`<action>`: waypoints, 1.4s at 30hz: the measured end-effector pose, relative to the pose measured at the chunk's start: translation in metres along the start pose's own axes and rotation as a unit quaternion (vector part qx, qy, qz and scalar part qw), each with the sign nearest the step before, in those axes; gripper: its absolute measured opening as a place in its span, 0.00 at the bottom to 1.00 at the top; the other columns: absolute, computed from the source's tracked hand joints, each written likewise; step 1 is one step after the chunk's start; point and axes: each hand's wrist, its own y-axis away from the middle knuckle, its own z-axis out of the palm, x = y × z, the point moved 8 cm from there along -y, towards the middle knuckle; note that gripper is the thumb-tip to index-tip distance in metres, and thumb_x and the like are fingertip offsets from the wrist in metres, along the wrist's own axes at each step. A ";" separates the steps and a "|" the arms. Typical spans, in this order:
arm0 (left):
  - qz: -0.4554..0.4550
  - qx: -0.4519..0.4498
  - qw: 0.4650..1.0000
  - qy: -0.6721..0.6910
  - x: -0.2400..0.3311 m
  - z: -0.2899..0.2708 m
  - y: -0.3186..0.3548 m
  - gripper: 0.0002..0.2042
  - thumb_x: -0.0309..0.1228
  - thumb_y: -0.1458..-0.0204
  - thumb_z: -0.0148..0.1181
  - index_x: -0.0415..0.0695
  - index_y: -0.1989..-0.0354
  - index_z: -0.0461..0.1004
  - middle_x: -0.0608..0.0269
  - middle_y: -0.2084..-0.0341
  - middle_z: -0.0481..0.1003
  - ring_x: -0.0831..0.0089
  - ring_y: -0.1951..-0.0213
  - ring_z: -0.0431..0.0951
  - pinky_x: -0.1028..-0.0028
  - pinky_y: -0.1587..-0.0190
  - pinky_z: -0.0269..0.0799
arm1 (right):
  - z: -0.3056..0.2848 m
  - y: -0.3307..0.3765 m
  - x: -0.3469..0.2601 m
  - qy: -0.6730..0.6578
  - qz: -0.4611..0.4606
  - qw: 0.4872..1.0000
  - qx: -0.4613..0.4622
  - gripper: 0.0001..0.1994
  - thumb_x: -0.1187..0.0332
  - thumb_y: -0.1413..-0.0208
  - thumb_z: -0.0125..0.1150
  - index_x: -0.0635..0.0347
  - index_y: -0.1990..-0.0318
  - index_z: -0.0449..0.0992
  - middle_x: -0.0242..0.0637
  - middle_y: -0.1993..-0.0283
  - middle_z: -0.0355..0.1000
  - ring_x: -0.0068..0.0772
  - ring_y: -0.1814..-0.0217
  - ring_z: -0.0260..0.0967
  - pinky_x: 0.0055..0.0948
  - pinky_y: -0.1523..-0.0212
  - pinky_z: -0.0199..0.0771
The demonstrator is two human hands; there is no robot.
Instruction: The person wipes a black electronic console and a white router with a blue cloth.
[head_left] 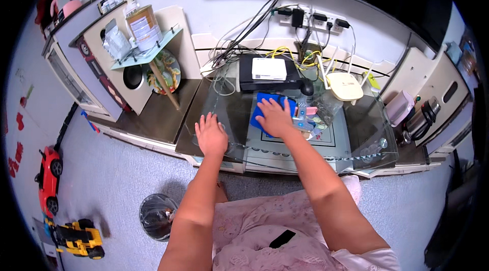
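My right hand [275, 119] lies with fingers spread on a blue cloth [259, 124] on the glass shelf [229, 118] of a TV stand. Flat near the shelf's left front part, my left hand [211, 136] has its fingers apart and holds nothing. Just right of the cloth sits a pile of small items, among them a pink piece [307, 111] and a pale remote-like object [301, 105]. A clear plastic bag [328, 107] lies beside them. What is under the cloth cannot be seen.
Behind stand a black box [247, 85] with a white box [269, 68] on it, a cream router [344, 86] and tangled cables [265, 18]. A pink jug [400, 108] and a steel kettle [424, 120] are at right. A bin [157, 215] and toy vehicles [49, 182] occupy the floor at left.
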 end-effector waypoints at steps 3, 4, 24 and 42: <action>-0.003 0.001 1.000 0.013 0.001 0.000 -0.001 0.20 0.36 0.37 0.47 0.45 0.39 0.71 0.61 0.35 0.67 0.60 0.30 0.58 0.56 0.27 0.43 | 0.007 0.002 -0.027 0.060 -0.007 0.998 0.028 0.28 0.49 0.38 0.51 0.51 0.35 0.69 0.36 0.28 0.61 0.39 0.25 0.54 0.66 0.28 0.37; 0.003 0.006 1.000 0.012 0.001 0.000 -0.003 0.20 0.36 0.37 0.47 0.45 0.39 0.71 0.61 0.35 0.67 0.60 0.30 0.58 0.56 0.27 0.43 | 0.009 0.010 -0.043 0.049 -0.037 0.997 0.051 0.28 0.48 0.39 0.52 0.51 0.36 0.70 0.37 0.29 0.63 0.40 0.26 0.55 0.66 0.29 0.39; 0.234 -0.104 0.960 0.111 0.129 0.018 0.064 0.19 0.31 0.37 0.48 0.38 0.39 0.68 0.44 0.37 0.66 0.39 0.33 0.60 0.47 0.31 0.54 | -0.017 0.089 -0.022 -0.089 -0.060 0.979 0.175 0.20 0.62 0.40 0.54 0.66 0.45 0.74 0.46 0.37 0.70 0.48 0.26 0.56 0.45 0.36 0.63; 0.194 -0.152 0.968 0.052 0.140 0.068 -0.027 0.23 0.37 0.34 0.41 0.40 0.34 0.65 0.53 0.32 0.63 0.52 0.28 0.55 0.51 0.27 0.46 | 0.004 0.005 0.025 -0.055 0.065 0.973 0.214 0.21 0.59 0.40 0.52 0.62 0.45 0.76 0.41 0.36 0.69 0.43 0.25 0.53 0.44 0.30 0.55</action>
